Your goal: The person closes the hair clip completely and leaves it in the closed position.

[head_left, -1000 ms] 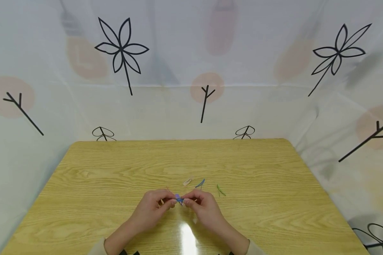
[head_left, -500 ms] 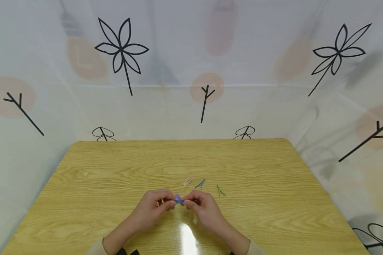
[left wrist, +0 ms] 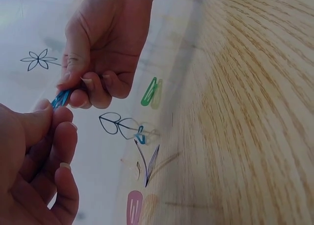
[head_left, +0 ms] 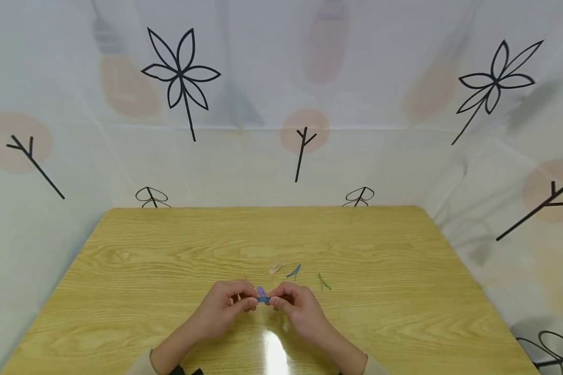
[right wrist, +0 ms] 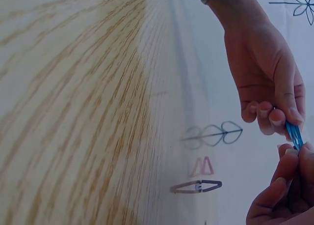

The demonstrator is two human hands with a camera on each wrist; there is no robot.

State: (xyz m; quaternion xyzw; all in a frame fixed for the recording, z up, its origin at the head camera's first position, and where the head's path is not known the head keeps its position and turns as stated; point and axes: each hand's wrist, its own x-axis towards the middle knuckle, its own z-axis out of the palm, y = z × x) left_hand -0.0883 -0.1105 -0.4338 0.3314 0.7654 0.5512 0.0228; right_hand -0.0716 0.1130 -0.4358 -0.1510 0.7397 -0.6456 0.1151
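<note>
A blue snap hair clip [head_left: 263, 299] is held level between my two hands, above the near middle of the table. My left hand [head_left: 225, 308] pinches one end with thumb and forefinger. The other end sits between the thumb and forefinger of my right hand [head_left: 302, 308]. In the left wrist view the blue clip [left wrist: 60, 98] is partly covered by fingertips; the right wrist view shows more of the clip's length [right wrist: 294, 135]. Just beyond the hands lies a purple hair clip [head_left: 260, 290], bent open in the left wrist view.
On the table [head_left: 169, 245] beyond my hands lie a pale clip [head_left: 276, 269], a second blue clip [head_left: 294, 271] and a green clip [head_left: 325, 282]. A thin reddish clip [head_left: 248, 281] is partly behind the left hand. A patterned cloth [head_left: 244, 172] hangs around the table.
The blue clip, with a part jutting toward me a second ago, now lies level between my fingertips. Both hands keep their hold and have barely moved. The head view has tipped slightly.
</note>
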